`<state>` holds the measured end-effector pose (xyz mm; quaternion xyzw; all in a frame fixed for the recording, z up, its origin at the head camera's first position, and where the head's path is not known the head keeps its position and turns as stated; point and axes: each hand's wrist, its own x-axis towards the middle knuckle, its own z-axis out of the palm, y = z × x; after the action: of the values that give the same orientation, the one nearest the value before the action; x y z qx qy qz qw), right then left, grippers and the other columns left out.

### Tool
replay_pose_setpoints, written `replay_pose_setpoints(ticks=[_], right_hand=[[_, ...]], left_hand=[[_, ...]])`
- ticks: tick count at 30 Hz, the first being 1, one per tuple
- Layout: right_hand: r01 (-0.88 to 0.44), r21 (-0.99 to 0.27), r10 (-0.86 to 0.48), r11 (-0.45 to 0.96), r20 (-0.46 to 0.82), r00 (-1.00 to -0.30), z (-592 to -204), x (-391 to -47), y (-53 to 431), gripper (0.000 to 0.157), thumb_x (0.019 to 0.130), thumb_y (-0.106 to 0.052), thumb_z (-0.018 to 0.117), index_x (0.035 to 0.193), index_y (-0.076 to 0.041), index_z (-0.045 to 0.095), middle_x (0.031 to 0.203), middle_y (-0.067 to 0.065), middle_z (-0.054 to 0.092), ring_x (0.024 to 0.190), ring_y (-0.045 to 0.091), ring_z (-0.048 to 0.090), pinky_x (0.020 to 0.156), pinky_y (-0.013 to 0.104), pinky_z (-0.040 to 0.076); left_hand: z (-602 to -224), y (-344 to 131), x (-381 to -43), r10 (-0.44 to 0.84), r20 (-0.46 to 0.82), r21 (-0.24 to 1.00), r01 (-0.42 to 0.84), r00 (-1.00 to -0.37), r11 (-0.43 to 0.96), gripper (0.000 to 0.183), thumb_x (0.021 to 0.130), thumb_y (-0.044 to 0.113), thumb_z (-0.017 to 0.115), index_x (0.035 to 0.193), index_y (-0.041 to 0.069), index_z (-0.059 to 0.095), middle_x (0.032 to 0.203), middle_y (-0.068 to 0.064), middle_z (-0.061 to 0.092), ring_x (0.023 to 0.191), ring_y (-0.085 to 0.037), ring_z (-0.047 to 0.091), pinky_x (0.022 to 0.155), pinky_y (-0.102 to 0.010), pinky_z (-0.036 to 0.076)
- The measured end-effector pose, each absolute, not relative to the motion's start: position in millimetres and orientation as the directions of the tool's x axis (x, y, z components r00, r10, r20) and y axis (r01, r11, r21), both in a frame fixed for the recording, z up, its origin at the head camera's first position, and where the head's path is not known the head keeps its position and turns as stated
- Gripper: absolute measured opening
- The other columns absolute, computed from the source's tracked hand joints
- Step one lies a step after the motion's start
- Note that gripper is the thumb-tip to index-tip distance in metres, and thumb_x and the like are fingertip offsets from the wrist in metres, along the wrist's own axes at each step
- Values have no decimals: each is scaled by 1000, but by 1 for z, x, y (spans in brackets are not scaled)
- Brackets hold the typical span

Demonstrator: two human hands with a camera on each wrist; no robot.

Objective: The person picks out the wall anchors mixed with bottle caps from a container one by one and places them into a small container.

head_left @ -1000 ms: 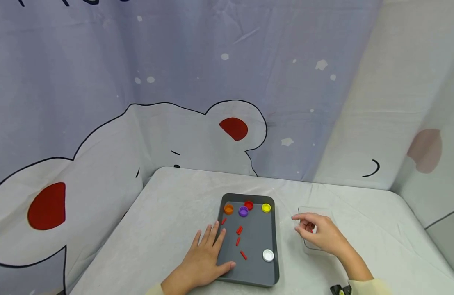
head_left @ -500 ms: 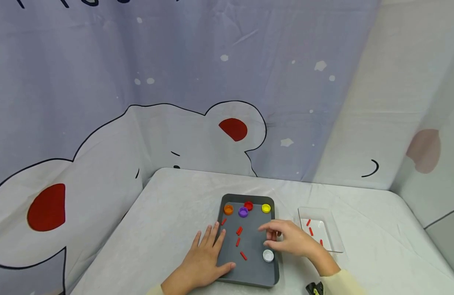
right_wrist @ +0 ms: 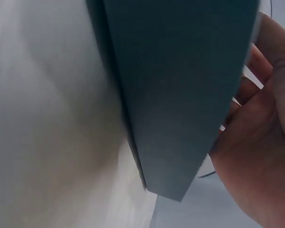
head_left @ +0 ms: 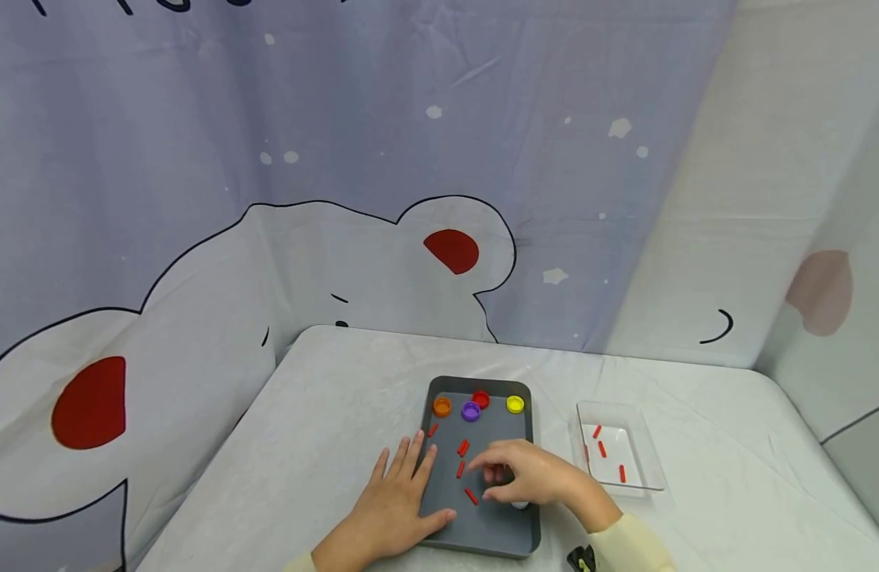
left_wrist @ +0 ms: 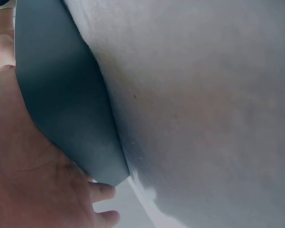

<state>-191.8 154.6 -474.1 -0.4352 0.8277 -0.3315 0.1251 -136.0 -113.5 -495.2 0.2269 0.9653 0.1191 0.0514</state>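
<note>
My left hand (head_left: 385,512) rests with spread fingers on the left rim of a dark grey tray (head_left: 496,536). Over the tray's right half hovers my right hand (head_left: 528,477), its thumb and index finger apart and nothing visible between them. Closest to those fingertips lie a small red stick (head_left: 471,496) and another red stick (head_left: 460,469). Further up the tray are more red sticks (head_left: 464,447). The right hand partly covers a white round cap (head_left: 520,505). Each wrist view shows the tray's outer wall (left_wrist: 61,85) beside the palm.
Orange (head_left: 442,406), purple, red and yellow round caps sit at the tray's far end. To the right stands a clear plastic box (head_left: 649,461) with several red sticks inside. A white cloth (head_left: 353,397) covers the table, and a printed curtain hangs behind it.
The right hand has moved left from above the clear box to above the tray, uncovering red sticks in the box. A red bit seen at its fingers earlier is gone. The left hand stays put.
</note>
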Motion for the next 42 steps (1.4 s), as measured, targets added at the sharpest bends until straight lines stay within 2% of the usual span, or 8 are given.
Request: replay_pose_setpoints(ticks=[7, 19, 42], right_hand=[[-648, -632, -824, 424, 27, -566, -481, -194, 144, 32, 87, -17, 81, 119, -15, 74, 91, -6, 65, 81, 3, 58, 74, 21, 50], [-624, -582, -808, 522, -100, -581, -484, -200, 135, 35, 83, -21, 85, 117, -20, 75, 91, -12, 61, 81, 2, 54, 77, 19, 47], [-626, -539, -785, 564, -113, -609, -489, -200, 131, 27, 83, -23, 86, 107, -23, 76, 88, -15, 58, 80, -1, 51, 75, 19, 45]], left_hand=[[-497, -114, -136, 454, -51, 251, 428, -890, 868, 97, 92, 76, 48, 160, 9, 31, 168, -17, 16, 153, -40, 19, 117, -65, 18], [-497, -115, -138, 460, -55, 255, 433, -886, 865, 97, 92, 76, 47, 160, 9, 31, 168, -17, 16, 153, -40, 19, 117, -65, 18], [-497, -115, -137, 462, -43, 245, 439, -886, 864, 97, 92, 76, 46, 160, 9, 31, 168, -18, 17, 153, -40, 20, 117, -64, 19]])
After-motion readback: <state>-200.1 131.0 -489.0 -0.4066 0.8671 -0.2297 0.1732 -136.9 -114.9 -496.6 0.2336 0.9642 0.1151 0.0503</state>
